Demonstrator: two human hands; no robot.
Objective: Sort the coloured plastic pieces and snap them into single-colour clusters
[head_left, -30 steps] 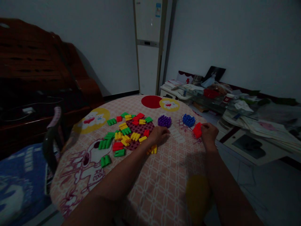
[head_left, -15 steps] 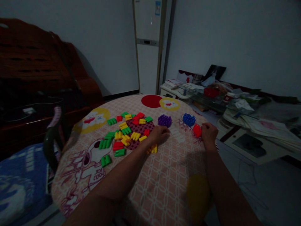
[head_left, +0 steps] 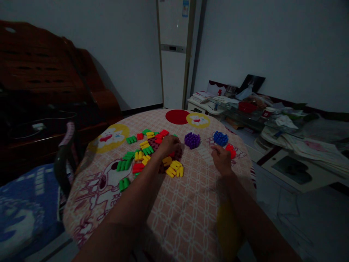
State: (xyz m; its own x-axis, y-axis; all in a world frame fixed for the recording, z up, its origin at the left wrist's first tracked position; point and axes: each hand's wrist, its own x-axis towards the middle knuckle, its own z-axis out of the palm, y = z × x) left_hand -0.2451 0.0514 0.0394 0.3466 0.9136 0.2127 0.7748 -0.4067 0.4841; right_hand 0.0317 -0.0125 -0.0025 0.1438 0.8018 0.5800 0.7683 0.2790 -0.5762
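Observation:
My left hand [head_left: 169, 145] is over the right part of a spread of plastic building blocks, its fingers curled downward; anything between them is hidden. Under and around it lie red blocks [head_left: 163, 134], yellow blocks [head_left: 174, 168] and green blocks [head_left: 124, 165]. My right hand [head_left: 222, 160] hovers at the table's right side with fingers bent together, and no object shows in it. Just beyond it sits a small group of red blocks [head_left: 231, 150], partly behind the hand. A purple cluster of blocks [head_left: 192, 140] and a blue cluster of blocks [head_left: 220, 138] stand farther back.
A patterned cloth covers the round table [head_left: 188, 203]. At the left is a chair [head_left: 65, 156] with a blue cover, and behind it a wooden bench [head_left: 40, 72]. A cluttered glass-topped cabinet [head_left: 240, 112] runs along the right wall. A tall white appliance [head_left: 174, 76] stands behind.
My left hand has moved left, from near the purple cluster onto the block spread. My right hand has drawn left, away from the red group. More yellow blocks show at the near edge.

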